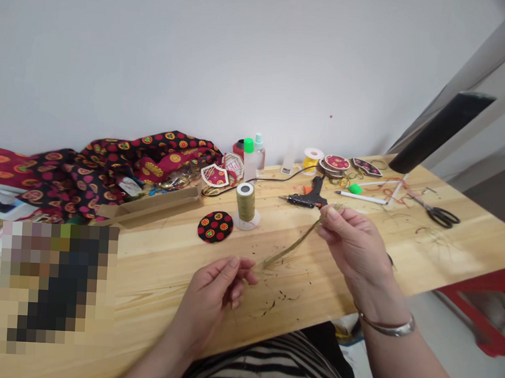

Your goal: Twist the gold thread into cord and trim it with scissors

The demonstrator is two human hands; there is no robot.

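Observation:
My right hand [355, 242] pinches one end of a thin bundle of olive-green thread [292, 248] between thumb and fingers. The bundle slants down to the left, its lower end just off the fingertips of my left hand [215, 291]. That hand is loosely curled, fingers somewhat apart, with nothing clearly held. Behind it stands a spool of olive thread [246, 203] on a round white base. Left of the spool lies a round disc covered in black patterned fabric [215, 227]. A black glue gun [307, 198] rests just beyond my right fingertips.
Patterned fabric [152, 155] is heaped behind a cardboard tray [154, 206] at the left. Along the wall stand a green-capped bottle [248, 160] and a yellow ribbon roll [312, 160]. Black-handled scissors [443, 217] lie at the right, near a black cylinder [442, 131]. A blurred patch covers the near left.

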